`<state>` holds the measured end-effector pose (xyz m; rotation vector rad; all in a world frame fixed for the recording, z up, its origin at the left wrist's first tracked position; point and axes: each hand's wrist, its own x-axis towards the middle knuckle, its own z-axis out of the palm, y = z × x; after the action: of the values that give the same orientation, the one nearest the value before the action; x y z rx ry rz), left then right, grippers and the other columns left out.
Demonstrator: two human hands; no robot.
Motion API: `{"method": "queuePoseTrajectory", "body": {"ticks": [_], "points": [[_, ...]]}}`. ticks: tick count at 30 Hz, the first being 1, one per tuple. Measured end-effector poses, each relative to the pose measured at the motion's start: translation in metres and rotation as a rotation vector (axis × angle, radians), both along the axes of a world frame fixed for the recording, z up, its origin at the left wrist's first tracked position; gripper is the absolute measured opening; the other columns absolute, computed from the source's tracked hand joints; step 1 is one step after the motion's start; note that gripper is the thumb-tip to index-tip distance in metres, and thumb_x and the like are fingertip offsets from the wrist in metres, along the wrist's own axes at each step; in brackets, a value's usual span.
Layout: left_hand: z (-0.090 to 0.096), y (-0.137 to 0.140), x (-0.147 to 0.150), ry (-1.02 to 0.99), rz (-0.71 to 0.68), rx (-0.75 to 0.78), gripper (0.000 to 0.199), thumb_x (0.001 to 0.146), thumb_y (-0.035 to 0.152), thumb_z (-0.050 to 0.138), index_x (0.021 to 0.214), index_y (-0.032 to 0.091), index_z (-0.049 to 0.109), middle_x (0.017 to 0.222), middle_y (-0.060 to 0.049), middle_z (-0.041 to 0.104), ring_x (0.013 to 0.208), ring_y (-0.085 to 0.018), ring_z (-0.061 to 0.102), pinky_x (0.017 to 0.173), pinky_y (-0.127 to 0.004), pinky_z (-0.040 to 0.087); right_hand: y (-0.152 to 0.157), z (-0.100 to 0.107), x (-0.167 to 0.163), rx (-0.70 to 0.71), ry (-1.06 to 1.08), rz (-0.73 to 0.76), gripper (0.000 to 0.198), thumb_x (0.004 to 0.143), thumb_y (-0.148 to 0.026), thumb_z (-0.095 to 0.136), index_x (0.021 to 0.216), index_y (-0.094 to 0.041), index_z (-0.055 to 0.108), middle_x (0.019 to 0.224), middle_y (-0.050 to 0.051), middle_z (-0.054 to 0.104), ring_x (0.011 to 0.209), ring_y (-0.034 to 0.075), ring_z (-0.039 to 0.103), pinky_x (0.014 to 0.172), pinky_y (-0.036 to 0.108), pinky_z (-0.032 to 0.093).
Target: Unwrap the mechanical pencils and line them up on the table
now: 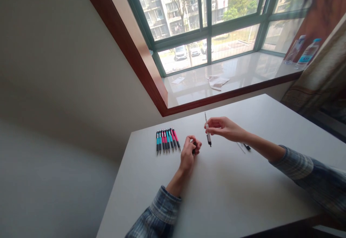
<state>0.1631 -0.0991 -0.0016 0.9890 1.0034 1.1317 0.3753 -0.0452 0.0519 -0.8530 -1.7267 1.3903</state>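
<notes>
My right hand pinches a partly taken-apart pen above the table. The pen has a white barrel, its thin bare refill points up and away, and its black end is lower. My left hand rests on the tabletop with curled fingers around a small black pen part, mostly hidden by the fingers. Left of that hand lies a neat row of several pens in blue and pink with black grips. Under my right forearm are a thin white stick-like piece and a black piece, both partly covered.
The white table stands against the wall below a window sill. On the sill lie a crumpled cloth or paper and a flat paper. A plastic bottle stands at its right end, near a curtain.
</notes>
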Motion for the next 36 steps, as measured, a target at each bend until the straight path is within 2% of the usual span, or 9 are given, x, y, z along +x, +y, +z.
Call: {"method": "queuePoseTrajectory", "body": {"ticks": [5, 8, 13, 16, 19, 25, 30, 32, 36], "points": [[-0.001, -0.009, -0.004, 0.054, -0.026, 0.04, 0.037, 0.069, 0.015, 0.054, 0.105, 0.022, 0.05, 0.094, -0.002, 0.065, 0.075, -0.014, 0.048, 0.067, -0.026, 0.036, -0.037, -0.021, -0.007, -0.081, 0.024, -0.018, 0.033, 0.093, -0.05, 0.065, 0.1, -0.018, 0.066, 0.078, 0.002, 0.064, 0.072, 0.017, 0.06, 0.067, 0.031, 0.046], [-0.003, -0.015, -0.005, 0.142, -0.056, 0.145, 0.054, 0.074, 0.014, 0.055, 0.128, 0.022, 0.051, 0.108, -0.006, 0.069, 0.081, -0.015, 0.051, 0.075, -0.028, 0.04, -0.054, -0.036, -0.021, -0.081, 0.038, -0.118, 0.035, 0.095, -0.054, 0.061, 0.094, -0.019, 0.063, 0.069, -0.002, 0.055, 0.063, 0.014, 0.049, 0.059, 0.028, 0.038], [0.002, -0.034, -0.001, 0.351, -0.033, 0.31, 0.079, 0.084, 0.014, 0.053, 0.159, 0.026, 0.033, 0.12, -0.006, 0.064, 0.091, -0.017, 0.057, 0.092, -0.032, 0.044, -0.068, -0.051, -0.04, 0.007, 0.0, -0.259, 0.039, 0.091, -0.056, 0.063, 0.082, -0.018, 0.063, 0.066, -0.003, 0.049, 0.06, 0.013, 0.039, 0.056, 0.027, 0.03], [0.007, -0.042, 0.0, 0.488, -0.008, 0.385, 0.088, 0.086, 0.011, 0.05, 0.166, 0.03, 0.016, 0.12, -0.005, 0.06, 0.092, -0.015, 0.06, 0.096, -0.033, 0.045, -0.073, -0.053, -0.042, 0.048, -0.065, -0.257, 0.041, 0.089, -0.058, 0.066, 0.08, -0.018, 0.068, 0.065, -0.003, 0.051, 0.061, 0.013, 0.041, 0.058, 0.028, 0.029], [0.01, -0.044, -0.001, 0.594, -0.043, 0.424, 0.097, 0.085, 0.01, 0.052, 0.166, 0.033, 0.005, 0.12, -0.005, 0.058, 0.082, -0.014, 0.063, 0.087, -0.032, 0.049, -0.077, -0.055, -0.042, 0.046, -0.078, -0.208, 0.043, 0.087, -0.059, 0.068, 0.09, -0.017, 0.076, 0.063, -0.003, 0.051, 0.06, 0.014, 0.042, 0.058, 0.028, 0.03], [0.008, -0.046, -0.002, 0.683, -0.102, 0.496, 0.105, 0.076, 0.006, 0.059, 0.166, 0.032, 0.013, 0.123, -0.007, 0.06, 0.09, -0.019, 0.067, 0.086, -0.034, 0.052, -0.08, -0.061, -0.045, 0.018, -0.021, -0.146, 0.042, 0.084, -0.057, 0.072, 0.092, -0.017, 0.08, 0.065, -0.001, 0.058, 0.063, 0.015, 0.048, 0.061, 0.029, 0.037], [0.012, -0.043, -0.003, 0.527, -0.043, 0.435, 0.095, 0.081, 0.015, 0.066, 0.163, 0.035, 0.022, 0.128, -0.008, 0.057, 0.08, -0.013, 0.061, 0.074, -0.028, 0.051, -0.078, -0.06, -0.043, -0.039, 0.067, -0.273, 0.044, 0.082, -0.058, 0.074, 0.099, -0.018, 0.079, 0.06, -0.003, 0.05, 0.057, 0.013, 0.042, 0.055, 0.028, 0.032], [0.013, -0.039, -0.006, 0.393, -0.012, 0.342, 0.082, 0.084, 0.025, 0.07, 0.157, 0.032, 0.034, 0.129, -0.008, 0.057, 0.075, -0.011, 0.059, 0.071, -0.027, 0.051, -0.076, -0.06, -0.041, -0.111, 0.136, -0.333, 0.046, 0.081, -0.058, 0.076, 0.1, -0.016, 0.078, 0.059, -0.005, 0.043, 0.055, 0.012, 0.036, 0.053, 0.027, 0.027], [0.01, -0.03, -0.01, 0.208, -0.003, 0.195, 0.038, 0.082, 0.038, 0.078, 0.112, 0.017, 0.069, 0.1, -0.005, 0.068, 0.074, -0.012, 0.06, 0.074, -0.027, 0.05, -0.075, -0.062, -0.039, -0.236, 0.252, -0.332, 0.044, 0.081, -0.054, 0.077, 0.102, -0.015, 0.076, 0.06, -0.006, 0.04, 0.053, 0.01, 0.032, 0.051, 0.026, 0.023]]}}
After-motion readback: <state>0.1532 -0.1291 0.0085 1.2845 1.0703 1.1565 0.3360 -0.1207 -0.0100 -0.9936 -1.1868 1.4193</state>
